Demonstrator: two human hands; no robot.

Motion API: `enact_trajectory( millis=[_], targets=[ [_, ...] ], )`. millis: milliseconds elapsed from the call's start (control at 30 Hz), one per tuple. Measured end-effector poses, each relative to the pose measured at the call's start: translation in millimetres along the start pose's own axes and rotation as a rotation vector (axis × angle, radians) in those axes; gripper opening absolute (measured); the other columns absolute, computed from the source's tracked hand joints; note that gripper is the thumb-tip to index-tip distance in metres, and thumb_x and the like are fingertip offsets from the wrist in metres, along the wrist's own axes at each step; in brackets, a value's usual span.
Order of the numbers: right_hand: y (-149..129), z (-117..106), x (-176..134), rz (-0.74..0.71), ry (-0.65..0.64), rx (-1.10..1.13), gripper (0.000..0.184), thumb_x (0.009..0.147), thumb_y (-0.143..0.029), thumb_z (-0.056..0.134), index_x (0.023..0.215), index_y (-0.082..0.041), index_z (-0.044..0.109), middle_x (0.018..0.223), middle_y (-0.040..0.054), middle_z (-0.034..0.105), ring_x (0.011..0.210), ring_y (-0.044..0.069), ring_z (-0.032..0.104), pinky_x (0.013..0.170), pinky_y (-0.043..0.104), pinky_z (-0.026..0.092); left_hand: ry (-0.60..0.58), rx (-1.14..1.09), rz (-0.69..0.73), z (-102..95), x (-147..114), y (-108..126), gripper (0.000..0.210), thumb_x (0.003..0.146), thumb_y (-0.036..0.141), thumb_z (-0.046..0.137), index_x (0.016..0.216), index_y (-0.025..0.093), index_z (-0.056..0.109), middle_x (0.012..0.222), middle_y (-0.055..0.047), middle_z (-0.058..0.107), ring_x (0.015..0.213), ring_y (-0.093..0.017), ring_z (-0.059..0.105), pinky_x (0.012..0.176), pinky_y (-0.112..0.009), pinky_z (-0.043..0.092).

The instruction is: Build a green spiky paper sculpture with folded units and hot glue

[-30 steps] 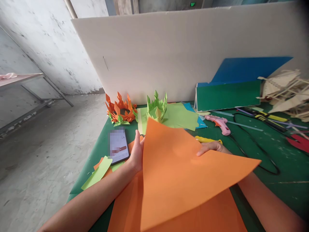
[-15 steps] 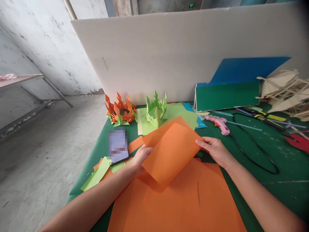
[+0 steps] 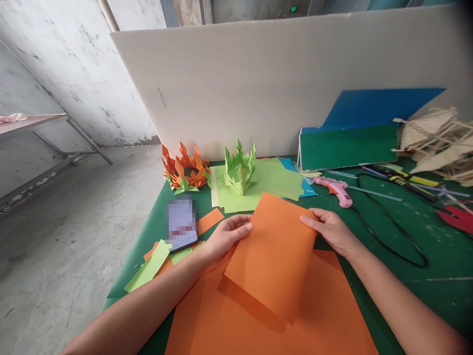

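Observation:
An orange paper sheet (image 3: 273, 251) is folded over on itself, lifted slightly above a stack of larger orange sheets (image 3: 325, 320) on the green table (image 3: 424, 286). My left hand (image 3: 227, 236) pinches its far left corner. My right hand (image 3: 330, 229) grips its far right corner. Both hands hold the doubled sheet by its top edge.
A phone (image 3: 181, 224) lies left of my left hand among orange and green scraps (image 3: 150, 266). Behind stand an orange paper crown (image 3: 183, 170) and a green paper crown (image 3: 240, 167) on green sheets. A pink glue gun (image 3: 338, 190), its black cord, tools and a white board (image 3: 281, 79) lie beyond.
The large raised orange sheet was brought down and folded in half away from me. Both hands moved to its far corners and now line up the edges.

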State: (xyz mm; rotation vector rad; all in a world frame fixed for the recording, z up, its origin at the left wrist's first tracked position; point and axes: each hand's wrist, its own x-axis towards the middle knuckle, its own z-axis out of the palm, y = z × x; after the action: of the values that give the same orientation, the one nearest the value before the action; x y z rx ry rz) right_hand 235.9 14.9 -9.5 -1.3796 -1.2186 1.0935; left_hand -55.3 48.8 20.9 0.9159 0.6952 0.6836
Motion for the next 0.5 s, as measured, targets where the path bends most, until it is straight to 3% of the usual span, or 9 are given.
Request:
enact_trajectory(
  millis=[133,300,433,500],
  targets=[
    [-2.8,6.0,-1.2,0.097,-0.084,0.069,0.034,0.071,-0.051,0.075,0.088,-0.022,0.066,0.080,0.0019,0.071,0.073,0.021,0.065,0.062,0.030,0.053,-0.024,0.063,-0.022,2.3,-1.2,-3.9,0.034,0.074,0.039,0.078,0.098,0.017,0.069,0.105,-0.010,0.073,0.091,-0.024,0.070,0.086,-0.038,0.052],
    [-10.3,18.1,-2.6,0.127,0.000,0.362,0.050,0.076,-0.057,0.069,0.116,-0.030,0.054,0.098,0.0037,0.071,0.083,0.021,0.069,0.067,0.030,0.055,0.089,0.143,0.095,4.1,-1.2,-6.9,0.035,0.076,0.043,0.075,0.100,0.018,0.066,0.108,-0.009,0.071,0.098,-0.025,0.068,0.087,-0.037,0.053],
    [-21.8,35.0,-12.6,0.202,-0.183,0.479,0.068,0.076,-0.053,0.071,0.135,-0.032,0.043,0.117,0.0076,0.068,0.102,0.027,0.068,0.079,0.039,0.056,0.138,0.187,0.198,5.6,-1.7,-11.3,0.036,0.081,0.043,0.070,0.107,0.019,0.065,0.118,-0.009,0.068,0.107,-0.027,0.065,0.093,-0.039,0.052],
    [-27.5,43.4,-18.5,0.220,-0.211,0.460,0.078,0.074,-0.045,0.076,0.140,-0.034,0.037,0.130,0.0076,0.062,0.116,0.030,0.061,0.091,0.044,0.053,0.146,0.202,0.222,6.1,-2.1,-13.2,0.038,0.081,0.043,0.069,0.111,0.020,0.064,0.120,-0.010,0.067,0.108,-0.027,0.065,0.095,-0.040,0.051]
  ],
)
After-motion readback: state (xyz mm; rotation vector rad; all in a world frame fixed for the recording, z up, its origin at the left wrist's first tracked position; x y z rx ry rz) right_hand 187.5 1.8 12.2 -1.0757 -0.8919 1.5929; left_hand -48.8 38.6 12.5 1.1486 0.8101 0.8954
